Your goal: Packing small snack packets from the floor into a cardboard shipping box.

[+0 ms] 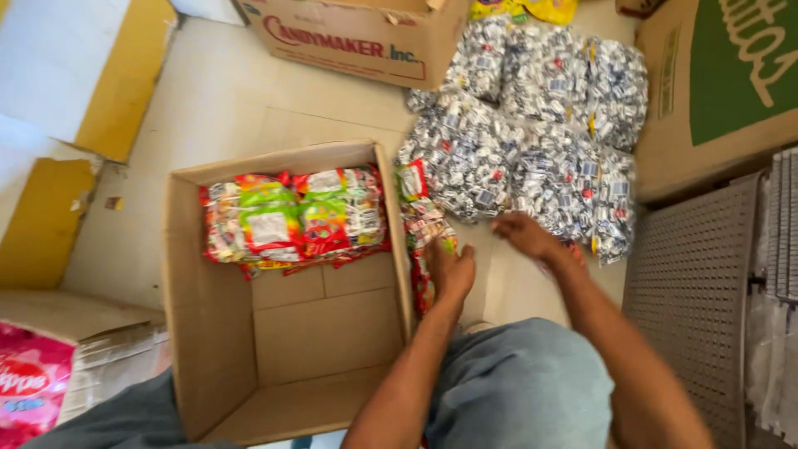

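Note:
An open cardboard box [184, 333] stands on the floor before me, with several red and green candy packs [291, 216] lying flat along its far side. My left hand [449, 268] rests on a stack of the same colourful packs [420, 218] on the floor just right of the box wall. My right hand [525, 234] hovers palm down beside that stack, at the near edge of a pile of silver candy bags [532, 125]. Whether either hand grips a pack is hidden and blurred.
A printed cardboard carton [357, 37] stands at the back. A large brown and green carton [723, 83] and a grey perforated panel [690, 299] are at the right. Another box with a pink bag [33, 374] sits at the left. My knee in grey trousers [524, 387] is below.

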